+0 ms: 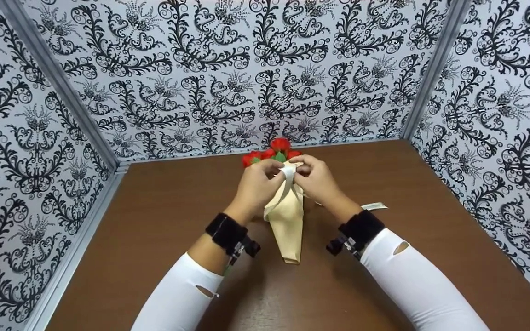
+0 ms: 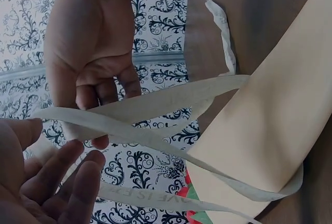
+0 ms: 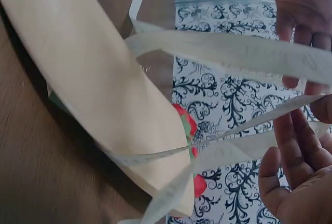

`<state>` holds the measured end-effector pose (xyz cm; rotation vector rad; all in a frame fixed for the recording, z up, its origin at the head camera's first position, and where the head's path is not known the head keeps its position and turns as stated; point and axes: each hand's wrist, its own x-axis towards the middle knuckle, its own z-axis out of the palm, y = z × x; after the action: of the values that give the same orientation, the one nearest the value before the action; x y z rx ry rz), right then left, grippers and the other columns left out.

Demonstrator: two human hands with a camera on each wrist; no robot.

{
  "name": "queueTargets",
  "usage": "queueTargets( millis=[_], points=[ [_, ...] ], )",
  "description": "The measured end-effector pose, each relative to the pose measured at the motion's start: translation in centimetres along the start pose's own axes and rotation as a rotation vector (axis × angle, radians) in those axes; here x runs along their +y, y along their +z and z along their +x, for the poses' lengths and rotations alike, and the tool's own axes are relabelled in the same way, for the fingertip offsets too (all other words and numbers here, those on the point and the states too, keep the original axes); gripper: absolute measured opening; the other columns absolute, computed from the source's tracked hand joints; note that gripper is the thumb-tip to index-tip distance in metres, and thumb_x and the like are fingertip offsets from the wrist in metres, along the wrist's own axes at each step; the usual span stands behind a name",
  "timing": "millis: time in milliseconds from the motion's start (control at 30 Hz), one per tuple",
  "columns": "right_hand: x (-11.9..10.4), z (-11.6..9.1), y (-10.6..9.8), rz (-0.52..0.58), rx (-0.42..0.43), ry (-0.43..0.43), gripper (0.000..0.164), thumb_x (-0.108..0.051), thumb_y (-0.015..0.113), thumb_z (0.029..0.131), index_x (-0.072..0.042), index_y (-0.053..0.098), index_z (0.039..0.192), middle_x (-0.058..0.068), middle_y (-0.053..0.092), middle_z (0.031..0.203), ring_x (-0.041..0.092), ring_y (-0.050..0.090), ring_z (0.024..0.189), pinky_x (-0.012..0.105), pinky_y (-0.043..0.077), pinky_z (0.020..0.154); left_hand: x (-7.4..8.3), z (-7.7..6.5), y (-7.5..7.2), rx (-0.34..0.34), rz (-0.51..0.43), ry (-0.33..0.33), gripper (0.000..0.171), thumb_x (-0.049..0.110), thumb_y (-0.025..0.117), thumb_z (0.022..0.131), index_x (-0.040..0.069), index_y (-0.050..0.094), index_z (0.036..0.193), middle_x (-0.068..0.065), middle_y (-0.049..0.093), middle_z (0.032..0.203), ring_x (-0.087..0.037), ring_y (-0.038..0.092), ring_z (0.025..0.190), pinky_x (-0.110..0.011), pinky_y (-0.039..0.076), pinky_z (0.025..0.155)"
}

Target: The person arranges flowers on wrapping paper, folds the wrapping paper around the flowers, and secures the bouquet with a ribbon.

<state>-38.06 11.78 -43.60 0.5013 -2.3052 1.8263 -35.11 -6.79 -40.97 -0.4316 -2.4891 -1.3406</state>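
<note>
A bouquet of red artificial-looking flowers (image 1: 279, 144) with green leaves lies on the table in cream wrapping paper (image 1: 289, 230), its narrow end toward me. A pale ribbon (image 1: 289, 178) passes around the wrap and rises in loops to both hands. My left hand (image 1: 256, 184) pinches the ribbon between thumb and fingers above the bouquet. Close beside it, my right hand (image 1: 318, 180) pinches the ribbon too, fingertips almost meeting the left ones. Printed lettering shows on one ribbon strand (image 2: 155, 198) in the left wrist view.
A loose ribbon end (image 1: 375, 206) extends over the brown table (image 1: 168, 239) beyond my right forearm. Patterned black-and-white walls (image 1: 288, 69) enclose the table at the back and sides. Each wrist wears a black strap (image 1: 226, 233) with a small camera.
</note>
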Motion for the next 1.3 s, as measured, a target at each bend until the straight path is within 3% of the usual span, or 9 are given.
queueTargets(
  millis=[300, 467, 733, 933, 1133, 1200, 1300],
  points=[
    [-0.8, -0.3, 0.2, 0.132, -0.055, 0.056, 0.039, -0.005, 0.075, 0.092, -0.005, 0.062, 0.129, 0.002, 0.079, 0.086, 0.011, 0.072, 0.074, 0.023, 0.058, 0.07, 0.2, 0.2, 0.0, -0.014, -0.008, 0.0, 0.026, 0.013, 0.07, 0.091, 0.009, 0.077, 0.117, -0.005, 0.081, 0.1, -0.018, 0.077, 0.092, -0.034, 0.062, 0.083],
    [-1.1, -0.3, 0.2, 0.139, -0.082, 0.08, 0.041, -0.005, 0.074, 0.093, -0.007, 0.06, 0.132, -0.001, 0.078, 0.084, 0.012, 0.069, 0.073, 0.024, 0.057, 0.071, 0.0, 0.6, 0.1, 0.007, -0.027, -0.001, 0.024, 0.009, 0.074, 0.089, 0.011, 0.078, 0.112, -0.004, 0.081, 0.095, -0.017, 0.075, 0.088, -0.031, 0.06, 0.079],
    [-1.3, -0.4, -0.1, 0.319, -0.108, 0.122, 0.036, 0.002, 0.058, 0.096, 0.0, 0.061, 0.133, 0.002, 0.077, 0.087, 0.013, 0.074, 0.075, 0.03, 0.062, 0.076, -0.3, 0.7, 0.0, 0.047, -0.04, -0.007, 0.024, 0.005, 0.072, 0.088, 0.01, 0.076, 0.111, -0.002, 0.077, 0.088, -0.013, 0.068, 0.079, -0.026, 0.055, 0.071],
    [-0.7, -0.4, -0.3, 0.171, -0.164, 0.043, 0.043, -0.002, 0.076, 0.093, -0.003, 0.061, 0.133, 0.007, 0.08, 0.097, 0.011, 0.073, 0.081, 0.021, 0.058, 0.073, -0.6, 0.6, 0.0, 0.066, -0.119, -0.022, 0.026, 0.006, 0.073, 0.089, 0.011, 0.073, 0.115, -0.002, 0.077, 0.089, -0.013, 0.069, 0.078, -0.026, 0.057, 0.069],
    [-0.3, -0.2, 0.1, 0.197, -0.108, 0.054, 0.039, 0.0, 0.077, 0.092, 0.003, 0.063, 0.128, 0.014, 0.08, 0.101, 0.014, 0.076, 0.088, 0.026, 0.063, 0.081, -1.1, 0.7, -0.1, 0.061, -0.293, -0.047, 0.036, -0.001, 0.075, 0.087, 0.007, 0.067, 0.121, -0.01, 0.075, 0.093, -0.015, 0.071, 0.082, -0.025, 0.061, 0.072],
    [-0.3, -0.2, 0.2, 0.194, -0.092, 0.055, 0.037, 0.0, 0.076, 0.093, 0.003, 0.064, 0.128, 0.013, 0.08, 0.1, 0.013, 0.076, 0.088, 0.026, 0.064, 0.082, -1.2, 0.7, -0.2, 0.04, -0.289, -0.033, 0.041, -0.004, 0.072, 0.086, 0.006, 0.068, 0.126, -0.011, 0.072, 0.092, -0.015, 0.069, 0.081, -0.024, 0.06, 0.07],
    [-0.2, -0.1, 0.2, 0.162, -0.075, 0.05, 0.036, 0.0, 0.075, 0.093, 0.002, 0.065, 0.127, 0.014, 0.079, 0.099, 0.014, 0.074, 0.085, 0.025, 0.063, 0.078, -1.2, 0.5, -0.5, 0.005, -0.158, 0.023, 0.045, -0.003, 0.066, 0.085, 0.007, 0.073, 0.128, -0.007, 0.066, 0.089, -0.013, 0.064, 0.082, -0.023, 0.055, 0.071]
  ],
)
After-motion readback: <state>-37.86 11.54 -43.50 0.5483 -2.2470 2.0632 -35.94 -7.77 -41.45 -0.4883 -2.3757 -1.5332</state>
